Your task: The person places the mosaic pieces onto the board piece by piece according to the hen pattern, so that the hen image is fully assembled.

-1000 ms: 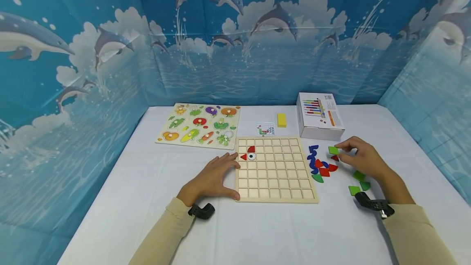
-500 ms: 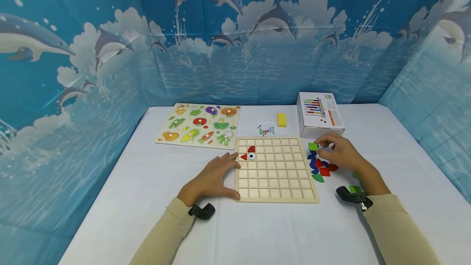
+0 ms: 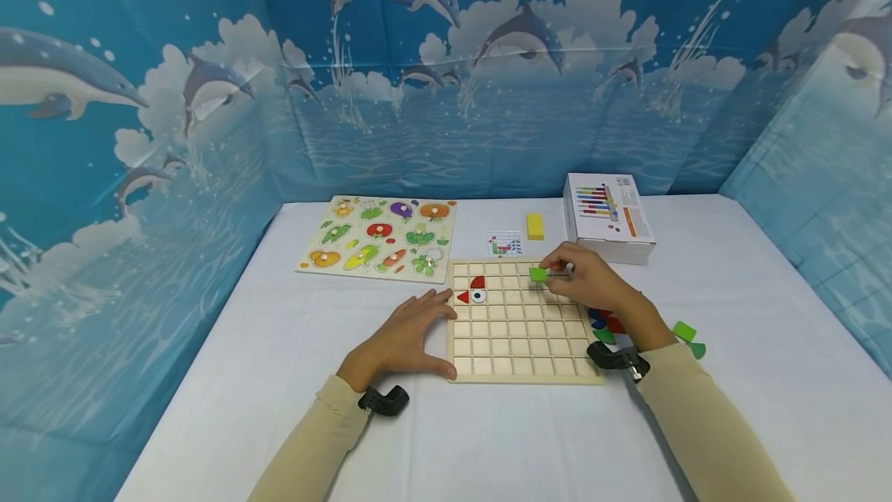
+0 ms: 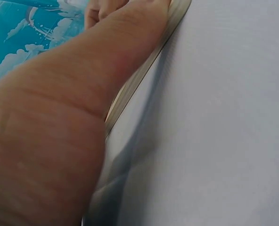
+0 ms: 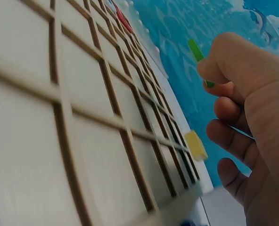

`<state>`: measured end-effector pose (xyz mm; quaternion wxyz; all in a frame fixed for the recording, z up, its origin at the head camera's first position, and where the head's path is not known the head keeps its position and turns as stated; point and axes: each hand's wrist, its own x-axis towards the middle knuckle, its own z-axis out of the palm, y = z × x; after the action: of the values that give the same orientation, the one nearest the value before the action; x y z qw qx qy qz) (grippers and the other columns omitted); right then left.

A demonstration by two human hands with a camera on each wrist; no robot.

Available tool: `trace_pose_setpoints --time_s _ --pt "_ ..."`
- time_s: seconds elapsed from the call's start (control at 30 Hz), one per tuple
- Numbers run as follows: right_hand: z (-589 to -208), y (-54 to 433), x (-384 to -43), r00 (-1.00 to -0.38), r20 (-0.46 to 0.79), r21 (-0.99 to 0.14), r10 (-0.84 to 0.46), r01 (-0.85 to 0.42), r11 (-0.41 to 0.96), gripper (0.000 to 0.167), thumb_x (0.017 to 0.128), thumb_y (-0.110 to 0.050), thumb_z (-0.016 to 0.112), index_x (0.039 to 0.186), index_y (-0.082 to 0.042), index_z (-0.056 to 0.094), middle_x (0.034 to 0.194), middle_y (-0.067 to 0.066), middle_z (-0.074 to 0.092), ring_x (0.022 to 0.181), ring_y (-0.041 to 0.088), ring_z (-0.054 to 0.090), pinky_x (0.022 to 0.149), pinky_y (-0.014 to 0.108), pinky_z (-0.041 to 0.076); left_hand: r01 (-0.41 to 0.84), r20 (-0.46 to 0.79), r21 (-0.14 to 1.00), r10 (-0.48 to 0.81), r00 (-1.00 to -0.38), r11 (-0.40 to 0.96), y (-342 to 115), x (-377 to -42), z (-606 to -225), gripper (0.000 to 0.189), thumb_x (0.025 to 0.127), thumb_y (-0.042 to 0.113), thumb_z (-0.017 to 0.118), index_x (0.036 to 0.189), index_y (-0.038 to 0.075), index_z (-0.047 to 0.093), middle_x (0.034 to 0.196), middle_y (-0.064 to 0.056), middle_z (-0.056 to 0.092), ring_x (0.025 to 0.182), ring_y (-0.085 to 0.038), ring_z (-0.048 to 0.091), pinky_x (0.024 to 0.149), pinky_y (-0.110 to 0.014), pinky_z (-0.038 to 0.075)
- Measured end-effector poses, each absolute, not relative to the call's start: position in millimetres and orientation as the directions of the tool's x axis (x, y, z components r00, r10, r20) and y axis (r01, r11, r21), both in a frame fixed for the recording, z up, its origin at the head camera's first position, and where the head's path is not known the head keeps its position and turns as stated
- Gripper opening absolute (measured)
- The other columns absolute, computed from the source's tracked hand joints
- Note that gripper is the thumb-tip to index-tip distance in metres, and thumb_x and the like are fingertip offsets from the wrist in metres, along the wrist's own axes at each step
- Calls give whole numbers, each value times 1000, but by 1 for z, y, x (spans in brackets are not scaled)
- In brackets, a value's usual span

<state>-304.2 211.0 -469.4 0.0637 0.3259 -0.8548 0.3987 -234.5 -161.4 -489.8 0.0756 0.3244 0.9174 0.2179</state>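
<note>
My right hand [image 3: 591, 279] pinches a green square tile [image 3: 537, 275] between thumb and forefinger, above the upper right of the wooden grid board [image 3: 526, 379]. In the right wrist view the tile [image 5: 196, 50] appears nearly edge-on, raised off the board. Along the board's left edge rests my left hand [image 3: 404, 339], fingertips near the upper part and thumb by the lower corner. Three pieces lie in the grid's upper left: a red quarter-circle [image 3: 477, 283], a red triangle [image 3: 463, 297] and a white eye tile [image 3: 478, 297]. My right forearm partly covers the loose pieces.
Beside the board's right edge lie blue, red and green pieces [image 3: 603, 337], with a green square [image 3: 684, 331] farther right. Behind stand a vegetable puzzle board [image 3: 379, 248], a pattern card [image 3: 504, 244], a yellow block [image 3: 534, 227] and a white box [image 3: 613, 252].
My right hand has carried the green tile leftward from the loose pieces to over the grid board. The left hand stays at the board's left edge.
</note>
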Motion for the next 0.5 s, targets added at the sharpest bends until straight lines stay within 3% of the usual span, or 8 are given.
trace_pose_setpoints --time_s 0.2,0.5 --pt "-470 185 -308 -755 371 -669 -541 -621 408 20 84 0 76 102 -5 69 97 7 62 88 22 54 76 31 48 567 21 461 631 -776 683 -161 -235 -490 88 67 75 78 134 25 52 166 1 24 153 -25 15 122 -47 12" --pt "-473 148 -300 -787 220 -701 -577 -538 467 18 82 -6 76 97 -12 69 94 1 60 86 19 55 75 32 51 553 -3 456 622 -783 697 -161 -234 -490 88 67 75 79 135 26 51 167 3 22 153 -22 13 122 -43 9"
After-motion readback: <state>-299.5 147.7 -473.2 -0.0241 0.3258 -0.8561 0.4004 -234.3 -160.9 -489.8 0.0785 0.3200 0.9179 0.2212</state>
